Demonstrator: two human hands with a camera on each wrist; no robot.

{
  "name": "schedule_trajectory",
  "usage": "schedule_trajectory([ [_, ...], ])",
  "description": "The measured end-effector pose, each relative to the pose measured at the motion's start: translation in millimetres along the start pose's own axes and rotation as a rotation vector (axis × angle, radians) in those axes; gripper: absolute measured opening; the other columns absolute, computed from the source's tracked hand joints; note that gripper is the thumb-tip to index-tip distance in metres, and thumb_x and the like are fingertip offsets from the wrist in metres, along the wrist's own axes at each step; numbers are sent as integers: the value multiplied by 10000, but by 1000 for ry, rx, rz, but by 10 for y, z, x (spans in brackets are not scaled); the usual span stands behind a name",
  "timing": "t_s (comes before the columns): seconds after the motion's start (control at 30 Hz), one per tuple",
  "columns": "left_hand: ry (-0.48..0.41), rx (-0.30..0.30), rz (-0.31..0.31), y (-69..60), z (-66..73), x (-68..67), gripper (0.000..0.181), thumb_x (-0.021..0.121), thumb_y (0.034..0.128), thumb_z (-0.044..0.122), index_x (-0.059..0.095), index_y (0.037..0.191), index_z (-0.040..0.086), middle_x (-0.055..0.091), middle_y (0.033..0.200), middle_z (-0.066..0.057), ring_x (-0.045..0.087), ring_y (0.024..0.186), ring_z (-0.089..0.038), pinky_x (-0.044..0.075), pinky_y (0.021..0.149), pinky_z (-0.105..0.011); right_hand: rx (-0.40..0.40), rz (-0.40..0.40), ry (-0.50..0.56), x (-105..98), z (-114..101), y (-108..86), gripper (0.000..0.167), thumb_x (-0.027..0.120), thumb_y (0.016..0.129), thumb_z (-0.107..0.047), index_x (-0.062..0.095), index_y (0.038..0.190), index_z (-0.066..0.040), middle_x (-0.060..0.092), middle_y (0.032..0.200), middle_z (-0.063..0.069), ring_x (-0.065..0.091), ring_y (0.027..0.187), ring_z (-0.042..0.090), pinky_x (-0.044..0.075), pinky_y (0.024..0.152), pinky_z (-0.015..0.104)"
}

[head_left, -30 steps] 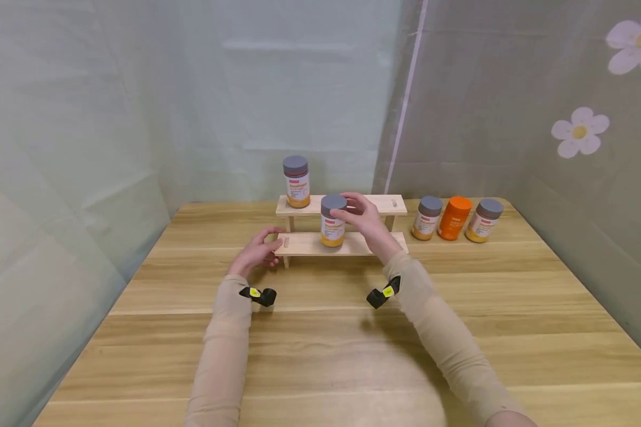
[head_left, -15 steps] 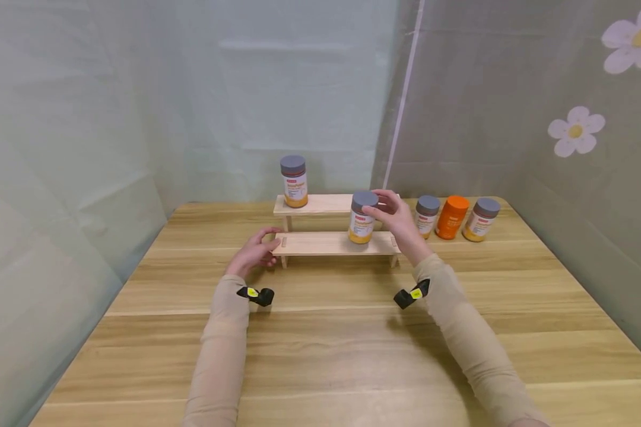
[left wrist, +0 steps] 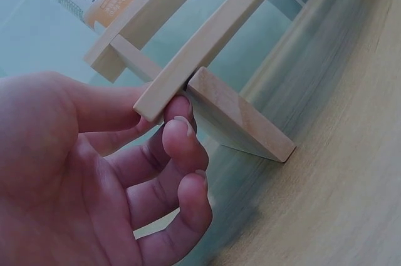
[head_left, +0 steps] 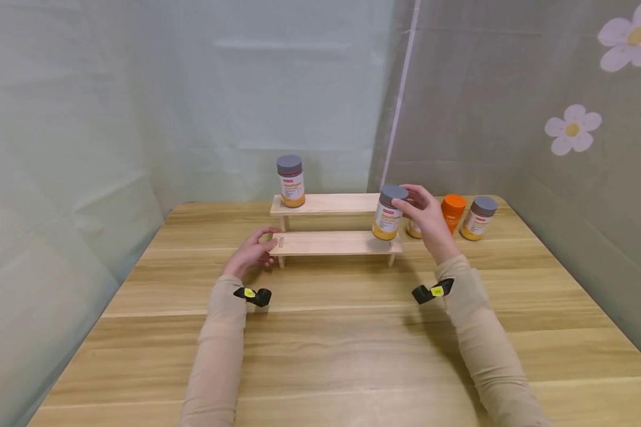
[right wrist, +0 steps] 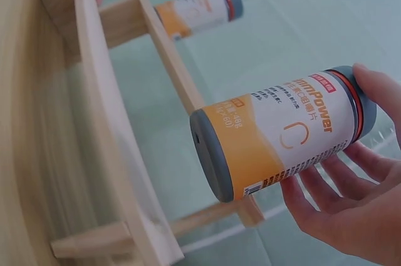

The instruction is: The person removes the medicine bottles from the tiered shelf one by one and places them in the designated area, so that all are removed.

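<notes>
My right hand (head_left: 430, 220) grips a supplement bottle (head_left: 388, 214) with a grey lid and a white and orange label, thumb and fingers around its upper part. In the right wrist view this bottle (right wrist: 282, 131) is held clear of the wooden shelf's lower board (right wrist: 119, 128). At the left, my left hand (head_left: 252, 252) pinches the end of the two-tier wooden shelf's lower board (head_left: 326, 243); the left wrist view shows the thumb above the board end and fingertips (left wrist: 182, 129) under it. Another like bottle (head_left: 291, 181) stands upright on the left of the upper board (head_left: 331, 203).
Right of the shelf stand an orange bottle (head_left: 452, 212) and a grey-lidded bottle (head_left: 478, 218). One more bottle (head_left: 413, 229) is mostly hidden behind my right hand. All are on the wood-grain table (head_left: 320, 356), with a curtain (head_left: 299, 89) behind.
My right hand has carried the bottle rightward, from the middle of the shelf to above the lower board's right end. My left hand has kept its hold on the board's left end.
</notes>
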State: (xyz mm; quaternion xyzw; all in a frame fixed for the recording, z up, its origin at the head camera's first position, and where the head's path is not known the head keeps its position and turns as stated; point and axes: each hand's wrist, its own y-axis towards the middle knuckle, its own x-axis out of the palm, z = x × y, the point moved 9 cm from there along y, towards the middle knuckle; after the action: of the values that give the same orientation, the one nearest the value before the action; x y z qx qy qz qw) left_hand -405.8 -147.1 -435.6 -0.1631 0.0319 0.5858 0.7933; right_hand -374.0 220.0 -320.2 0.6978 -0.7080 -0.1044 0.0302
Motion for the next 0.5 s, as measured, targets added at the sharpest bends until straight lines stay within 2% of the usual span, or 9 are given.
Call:
schedule_trajectory([
  [0.13, 7, -3, 1, 12, 0, -1, 485, 456, 1031, 231, 291, 1478, 137, 553, 786, 22, 555, 604, -65, 491, 605, -216, -16, 12, -3, -138, -11, -4, 427, 670, 916, -300, 521, 1295, -169, 567, 1165, -116, 522, 1100, 82, 446, 925, 223],
  [0.3, -8, 2, -1, 21, -2, -2, 487, 459, 1030, 229, 291, 1476, 125, 556, 793, 15, 558, 601, -68, 493, 598, -212, -31, 23, 3, -290, 18, 13, 418, 685, 907, -272, 532, 1285, -182, 579, 1148, -119, 535, 1072, 70, 455, 908, 244],
  [0.5, 6, 1, 1, 6, 1, -11, 481, 452, 1034, 235, 294, 1476, 133, 544, 786, 23, 552, 607, -73, 491, 605, -215, -63, 45, 37, -492, 87, 42, 346, 683, 909, -207, 558, 1231, -203, 595, 1114, -132, 549, 1045, 36, 471, 841, 144],
])
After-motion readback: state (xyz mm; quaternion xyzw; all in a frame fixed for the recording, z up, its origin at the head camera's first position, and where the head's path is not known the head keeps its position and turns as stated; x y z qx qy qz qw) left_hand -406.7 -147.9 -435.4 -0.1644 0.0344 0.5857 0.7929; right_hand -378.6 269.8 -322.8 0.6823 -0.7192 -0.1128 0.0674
